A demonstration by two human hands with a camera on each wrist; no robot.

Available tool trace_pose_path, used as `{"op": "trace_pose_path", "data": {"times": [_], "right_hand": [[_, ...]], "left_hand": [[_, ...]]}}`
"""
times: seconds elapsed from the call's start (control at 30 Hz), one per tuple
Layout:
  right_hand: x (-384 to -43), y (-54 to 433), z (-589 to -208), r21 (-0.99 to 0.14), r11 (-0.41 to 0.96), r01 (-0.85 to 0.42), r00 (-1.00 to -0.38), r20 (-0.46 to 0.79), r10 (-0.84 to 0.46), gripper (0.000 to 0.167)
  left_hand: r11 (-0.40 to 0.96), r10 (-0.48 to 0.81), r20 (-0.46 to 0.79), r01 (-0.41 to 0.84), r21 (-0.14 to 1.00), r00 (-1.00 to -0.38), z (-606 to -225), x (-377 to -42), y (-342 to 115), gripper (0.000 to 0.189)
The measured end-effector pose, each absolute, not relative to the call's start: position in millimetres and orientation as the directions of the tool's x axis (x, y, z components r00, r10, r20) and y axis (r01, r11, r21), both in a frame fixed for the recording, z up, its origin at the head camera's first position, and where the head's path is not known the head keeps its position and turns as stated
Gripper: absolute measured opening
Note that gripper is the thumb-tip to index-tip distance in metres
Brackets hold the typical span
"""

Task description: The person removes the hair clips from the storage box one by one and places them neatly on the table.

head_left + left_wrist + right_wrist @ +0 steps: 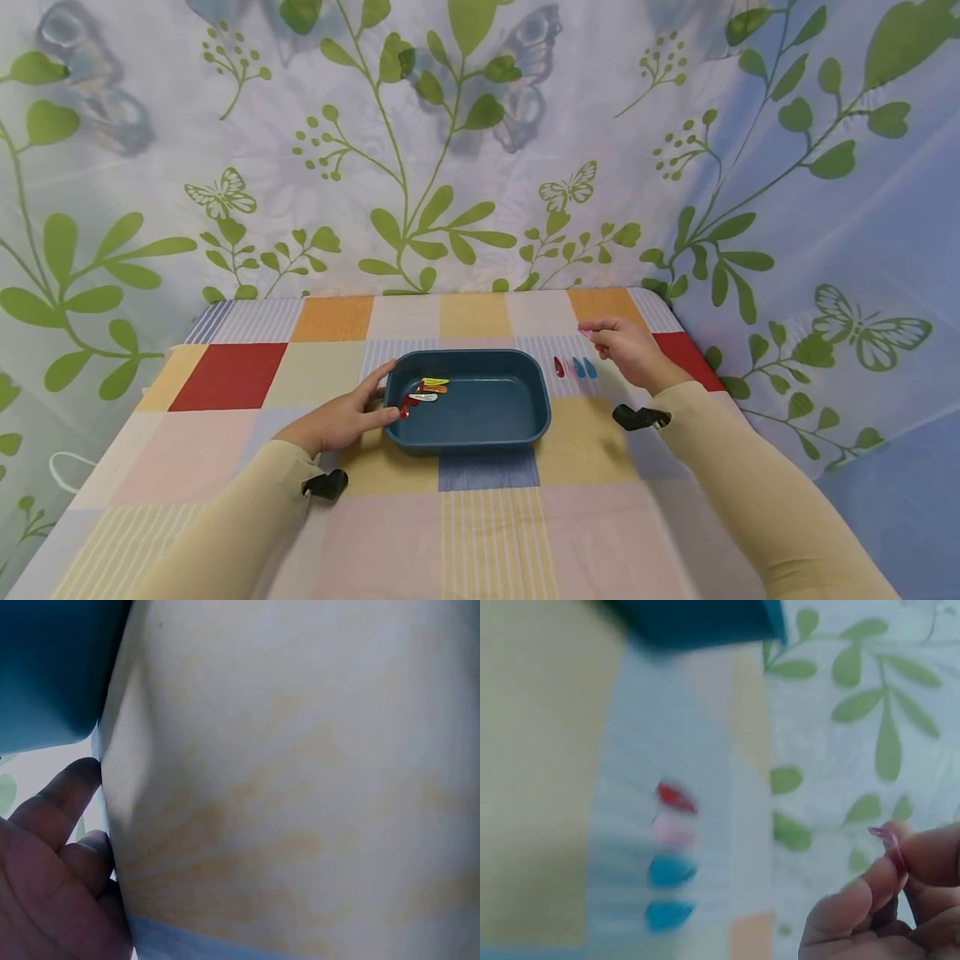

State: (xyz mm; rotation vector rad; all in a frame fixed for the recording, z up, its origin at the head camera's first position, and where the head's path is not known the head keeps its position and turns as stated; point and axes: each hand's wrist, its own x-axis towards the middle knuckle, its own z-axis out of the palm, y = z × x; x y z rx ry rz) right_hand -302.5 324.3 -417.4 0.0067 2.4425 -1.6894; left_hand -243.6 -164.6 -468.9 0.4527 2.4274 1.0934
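Observation:
My left hand (336, 419) rests against the left end of a dark teal tray (471, 443), thumb and forefinger spread along its rim. Its lower fingers (64, 799) show beside the tray wall in the left wrist view. Inside the tray's left end lie snap hair clips: a yellow clip (436, 382), an orange one, a white clip (423, 397) and some red ones. My right hand (626, 350) pinches a pink hair clip (891, 847) above the table, between thumb and fingertip. Beneath it to the left, a red clip (558, 367), a pink clip (673, 832) and two blue clips (670, 871) form a row.
A patchwork-patterned cloth (495, 542) covers the table. Behind it hangs a curtain (420, 150) with green leaves and butterflies, continuing along the right side. A white cable loop (63, 471) shows at the left edge. Black straps (637, 417) are on both wrists.

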Motion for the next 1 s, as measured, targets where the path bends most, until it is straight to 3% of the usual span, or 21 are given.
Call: {"op": "trace_pose_path", "data": {"times": [0.13,0.3,0.67,0.8,1.0], "right_hand": [[-302,338,-428,-0.874,0.443,0.198,-0.977,-0.212,0.017,0.042],[-302,346,-442,-0.803,0.536,0.259,-0.961,-0.270,0.060,0.044],[-303,351,-467,-0.658,0.738,0.149,-0.982,-0.189,0.029,0.039],[-302,354,-472,-0.633,0.769,0.090,-0.990,-0.141,0.000,0.036],[-302,356,-473,-0.629,0.770,0.107,-0.985,-0.172,-0.003,0.038]], "left_hand": [[0.633,0.457,-0.265,0.101,0.767,-0.849,-469,-244,-164,0.089],[0.647,0.451,-0.267,0.106,0.755,-0.852,-469,-246,-166,0.088],[0.652,0.455,-0.263,0.117,0.749,-0.851,-470,-246,-165,0.088],[0.655,0.452,-0.268,0.113,0.747,-0.851,-470,-246,-164,0.088],[0.658,0.448,-0.270,0.110,0.745,-0.852,-470,-246,-164,0.089]]}}
